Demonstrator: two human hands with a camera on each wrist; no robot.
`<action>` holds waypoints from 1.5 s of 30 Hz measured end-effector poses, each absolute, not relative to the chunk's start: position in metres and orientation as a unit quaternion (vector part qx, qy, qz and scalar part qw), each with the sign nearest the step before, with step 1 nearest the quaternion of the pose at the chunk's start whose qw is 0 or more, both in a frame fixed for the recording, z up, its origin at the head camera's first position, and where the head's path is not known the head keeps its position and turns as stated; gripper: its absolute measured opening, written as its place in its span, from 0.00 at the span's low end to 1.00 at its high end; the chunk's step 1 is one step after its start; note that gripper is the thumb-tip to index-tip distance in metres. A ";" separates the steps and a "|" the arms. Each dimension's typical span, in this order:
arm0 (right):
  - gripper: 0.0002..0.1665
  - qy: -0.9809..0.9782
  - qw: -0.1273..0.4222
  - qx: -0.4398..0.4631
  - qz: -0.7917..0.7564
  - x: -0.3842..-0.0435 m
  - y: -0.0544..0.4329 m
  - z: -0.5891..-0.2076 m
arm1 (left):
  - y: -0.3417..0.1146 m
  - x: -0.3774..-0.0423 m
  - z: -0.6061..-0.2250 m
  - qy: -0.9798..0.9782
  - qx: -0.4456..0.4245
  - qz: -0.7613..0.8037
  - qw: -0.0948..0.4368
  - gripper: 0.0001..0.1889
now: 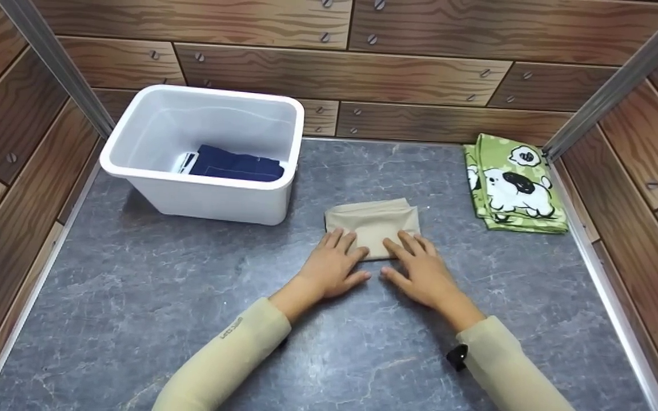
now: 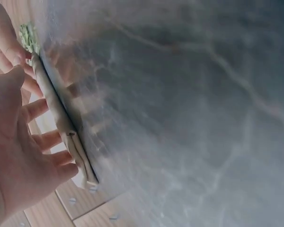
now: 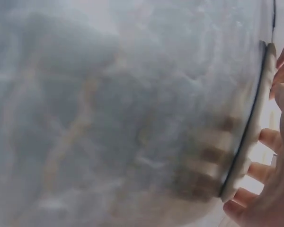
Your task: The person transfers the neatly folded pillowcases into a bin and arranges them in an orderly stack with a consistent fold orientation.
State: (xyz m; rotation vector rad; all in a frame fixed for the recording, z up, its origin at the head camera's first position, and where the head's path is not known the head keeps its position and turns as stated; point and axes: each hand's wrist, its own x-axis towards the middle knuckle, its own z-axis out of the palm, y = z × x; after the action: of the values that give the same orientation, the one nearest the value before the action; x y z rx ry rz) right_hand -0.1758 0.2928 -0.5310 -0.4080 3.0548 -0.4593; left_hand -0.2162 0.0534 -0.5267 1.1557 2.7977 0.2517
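Note:
A beige cloth, folded into a flat rectangle, lies on the grey marbled table in the head view. My left hand rests its spread fingertips on the cloth's near left part. On the near right part, the fingers of my right hand press down in the same way. Both thumbs point inward and stay off the cloth. Seen edge-on in the left wrist view, the folded cloth shows several layers beneath the fingers. The right wrist view shows its edge under the right fingertips.
At the back left stands a white plastic bin with a dark blue folded cloth inside. A green folded cloth with a cartoon animal print lies by the right wall. Wood-patterned walls enclose the table.

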 end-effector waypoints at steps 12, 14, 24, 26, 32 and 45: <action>0.43 0.980 0.025 -0.137 -0.141 -0.217 0.288 -0.526 | 0.067 -0.242 -0.528 0.930 0.357 0.066 0.063 0.36; 0.42 0.980 0.041 -0.133 -0.143 -0.222 0.288 -0.526 | 0.067 -0.245 -0.529 0.930 0.354 0.067 0.071 0.36; 0.42 0.979 0.061 -0.127 -0.148 -0.233 0.286 -0.525 | 0.065 -0.254 -0.527 0.928 0.355 0.094 0.065 0.32; 0.41 0.978 0.053 -0.125 -0.157 -0.233 0.287 -0.527 | 0.066 -0.256 -0.527 0.926 0.357 0.106 0.060 0.32; 0.35 0.966 -0.011 -0.121 -0.229 -0.225 0.294 -0.528 | 0.057 -0.255 -0.528 0.912 0.337 0.234 -0.007 0.25; 0.33 0.794 0.009 0.119 -0.595 -0.204 0.316 -0.505 | 0.019 -0.240 -0.511 0.652 -0.042 0.747 0.124 0.27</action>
State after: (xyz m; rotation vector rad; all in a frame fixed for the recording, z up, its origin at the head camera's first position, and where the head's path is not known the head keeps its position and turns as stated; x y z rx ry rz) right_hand -0.2042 0.3163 -0.5046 0.3719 2.4809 -1.8595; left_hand -0.2399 0.0189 -0.5112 -0.1230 1.9012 2.1771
